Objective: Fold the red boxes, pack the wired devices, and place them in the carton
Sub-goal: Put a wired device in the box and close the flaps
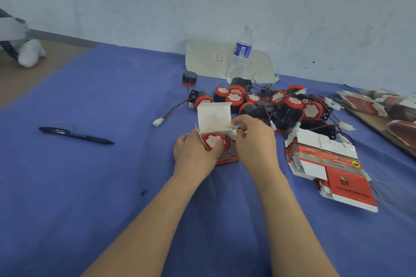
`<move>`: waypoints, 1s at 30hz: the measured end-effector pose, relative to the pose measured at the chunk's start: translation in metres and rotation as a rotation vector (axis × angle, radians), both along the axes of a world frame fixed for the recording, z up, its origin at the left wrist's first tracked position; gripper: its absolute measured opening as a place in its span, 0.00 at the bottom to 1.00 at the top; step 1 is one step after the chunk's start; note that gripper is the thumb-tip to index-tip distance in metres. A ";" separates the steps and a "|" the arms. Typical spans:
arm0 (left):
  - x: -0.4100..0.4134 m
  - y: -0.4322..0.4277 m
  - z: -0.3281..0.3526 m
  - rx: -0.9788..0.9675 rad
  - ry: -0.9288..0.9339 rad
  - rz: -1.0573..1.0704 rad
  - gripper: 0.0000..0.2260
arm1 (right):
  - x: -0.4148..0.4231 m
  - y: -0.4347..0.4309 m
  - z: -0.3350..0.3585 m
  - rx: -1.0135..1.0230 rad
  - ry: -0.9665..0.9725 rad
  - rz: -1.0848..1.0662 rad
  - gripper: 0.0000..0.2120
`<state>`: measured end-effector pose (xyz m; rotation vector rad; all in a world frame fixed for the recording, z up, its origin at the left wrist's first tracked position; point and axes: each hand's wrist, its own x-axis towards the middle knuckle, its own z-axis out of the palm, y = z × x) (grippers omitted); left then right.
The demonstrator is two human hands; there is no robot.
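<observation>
A small red box (pixel 227 157) stands on the blue cloth with its white lid flap (pixel 213 117) up. A red and black wired device (pixel 213 140) sits inside its open top. My left hand (pixel 195 153) grips the box from the left, thumb on the device. My right hand (pixel 254 141) pinches the device's wire and white connector (pixel 234 128) at the box's right edge. A pile of several more wired devices (pixel 281 103) lies just behind. A stack of flat red boxes (pixel 326 164) lies to the right.
A plastic water bottle (pixel 240 54) stands at the back on a paper sheet (pixel 207 58). A black pen (pixel 76 135) lies left. More flat boxes (pixel 382 105) lie stacked on a board at the far right. One device (pixel 189 78) stands apart behind the pile.
</observation>
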<state>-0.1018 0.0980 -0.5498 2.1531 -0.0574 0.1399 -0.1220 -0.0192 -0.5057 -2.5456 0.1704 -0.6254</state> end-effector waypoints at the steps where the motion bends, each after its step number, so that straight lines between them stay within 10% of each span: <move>1: 0.000 0.000 0.000 0.002 -0.002 -0.001 0.18 | 0.000 0.001 -0.001 -0.004 -0.006 -0.007 0.16; 30: 0.004 0.001 -0.003 0.015 0.017 -0.041 0.17 | 0.003 0.005 -0.006 -0.086 0.064 0.099 0.07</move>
